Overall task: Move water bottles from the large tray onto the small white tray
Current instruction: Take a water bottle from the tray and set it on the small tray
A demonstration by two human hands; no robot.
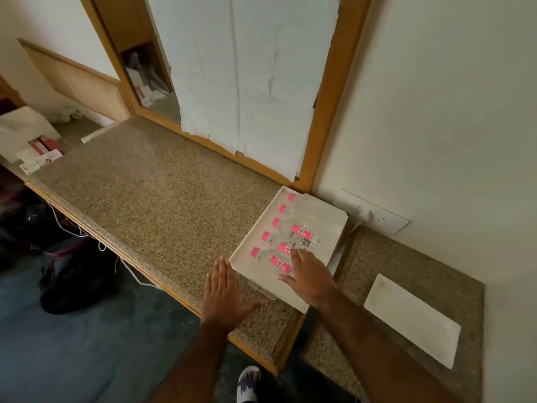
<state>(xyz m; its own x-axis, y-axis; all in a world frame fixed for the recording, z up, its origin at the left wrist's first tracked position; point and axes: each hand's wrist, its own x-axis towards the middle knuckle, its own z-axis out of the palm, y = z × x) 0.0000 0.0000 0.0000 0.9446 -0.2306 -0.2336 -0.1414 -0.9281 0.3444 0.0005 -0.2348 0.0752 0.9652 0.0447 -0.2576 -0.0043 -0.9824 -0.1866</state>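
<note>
Several clear water bottles with pink caps and pink labels lie side by side in the large white tray at the right end of the granite counter. My right hand hovers over the nearest bottles, fingers spread, index finger touching a label; it grips nothing. Flat above the counter, just left of the tray's near corner, is my left hand, open with fingers together. The small white tray lies bare on the lower granite ledge to the right.
A wood-framed mirror covered with white paper stands behind the counter. A wall socket with a plug sits behind the large tray. Dark bags and a white cable are on the floor to the left.
</note>
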